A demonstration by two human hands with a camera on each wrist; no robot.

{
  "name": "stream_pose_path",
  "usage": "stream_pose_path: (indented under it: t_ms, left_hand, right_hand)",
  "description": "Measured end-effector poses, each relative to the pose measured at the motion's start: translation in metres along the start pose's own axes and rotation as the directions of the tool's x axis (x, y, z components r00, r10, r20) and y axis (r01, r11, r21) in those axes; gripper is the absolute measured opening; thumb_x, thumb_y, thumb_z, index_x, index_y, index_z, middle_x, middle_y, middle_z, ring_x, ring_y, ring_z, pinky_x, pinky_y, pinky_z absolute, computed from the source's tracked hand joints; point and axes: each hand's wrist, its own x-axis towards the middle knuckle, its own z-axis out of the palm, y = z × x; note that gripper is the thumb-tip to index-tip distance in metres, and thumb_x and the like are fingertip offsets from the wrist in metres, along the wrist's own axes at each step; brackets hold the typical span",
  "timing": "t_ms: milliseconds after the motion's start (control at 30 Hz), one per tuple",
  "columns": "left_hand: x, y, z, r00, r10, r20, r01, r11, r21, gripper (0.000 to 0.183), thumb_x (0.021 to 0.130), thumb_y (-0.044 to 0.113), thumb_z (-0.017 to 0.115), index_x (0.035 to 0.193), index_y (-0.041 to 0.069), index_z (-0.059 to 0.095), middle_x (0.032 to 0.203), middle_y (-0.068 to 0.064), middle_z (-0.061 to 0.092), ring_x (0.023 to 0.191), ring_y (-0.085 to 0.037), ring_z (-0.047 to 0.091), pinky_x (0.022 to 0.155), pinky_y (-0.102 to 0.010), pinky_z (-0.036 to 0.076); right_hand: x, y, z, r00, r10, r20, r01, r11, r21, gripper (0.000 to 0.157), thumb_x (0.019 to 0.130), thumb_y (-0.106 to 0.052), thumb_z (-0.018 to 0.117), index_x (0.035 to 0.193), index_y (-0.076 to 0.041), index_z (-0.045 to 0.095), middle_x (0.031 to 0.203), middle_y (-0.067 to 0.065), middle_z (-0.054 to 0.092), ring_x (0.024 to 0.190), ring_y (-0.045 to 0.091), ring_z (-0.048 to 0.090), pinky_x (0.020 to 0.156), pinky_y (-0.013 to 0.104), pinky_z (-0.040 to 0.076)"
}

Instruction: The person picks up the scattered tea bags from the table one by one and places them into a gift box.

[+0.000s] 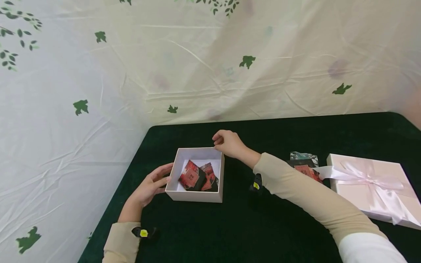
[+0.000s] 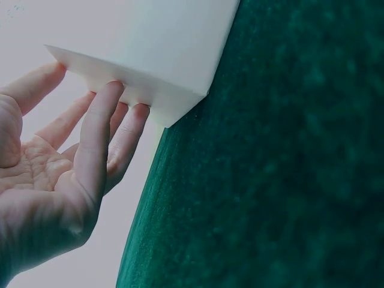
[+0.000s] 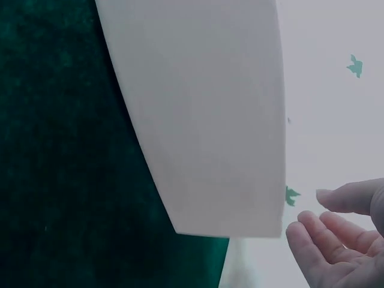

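An open white box (image 1: 194,197) stands on the dark green cloth. Inside it lie red and black packets (image 1: 189,177), overlapping one another. My left hand (image 1: 149,187) is at the box's left side. In the left wrist view, the fingertips of that hand (image 2: 81,150) touch the box wall (image 2: 156,51) with the fingers spread. Over the far right corner of the box is my right hand (image 1: 232,145), its fingers loosely bent. The right wrist view shows this hand (image 3: 342,240) holding nothing, beside the box's outer wall (image 3: 198,120).
To the right lies a pale pink lid or box (image 1: 355,166) tied with a satin ribbon (image 1: 370,179). Beside it, partly behind my right sleeve (image 1: 296,186), is another red and black packet (image 1: 306,170). A white curtain (image 1: 197,73) with green bird shapes hangs behind the table.
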Motion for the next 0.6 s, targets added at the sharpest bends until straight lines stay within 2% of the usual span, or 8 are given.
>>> stream_pose_path:
  t_ms: [300,600]
  left_hand:
    - [-0.001,0.001,0.0,1.0,0.004,-0.01,-0.004,1.0,0.01,0.056,0.096,0.026,0.057,0.146,0.014,0.034,0.152,-0.013,0.032,0.133,-0.038,0.037,0.1,-0.057,0.041]
    - [-0.001,0.001,0.002,1.0,-0.011,-0.016,0.011,1.0,0.011,0.057,0.095,0.027,0.057,0.146,0.015,0.034,0.153,-0.012,0.032,0.133,-0.037,0.037,0.1,-0.057,0.041]
  right_hand:
    - [-0.007,0.008,-0.025,1.0,0.018,-0.003,-0.018,0.999,-0.032,0.026,0.088,-0.009,0.064,0.112,0.003,0.061,0.108,0.018,0.065,0.099,0.03,0.063,0.084,0.04,0.052]
    - [-0.019,0.021,-0.058,0.998,0.059,0.017,-0.057,0.994,-0.089,0.029,0.089,-0.012,0.065,0.114,0.002,0.06,0.112,0.02,0.064,0.105,0.032,0.06,0.089,0.045,0.05]
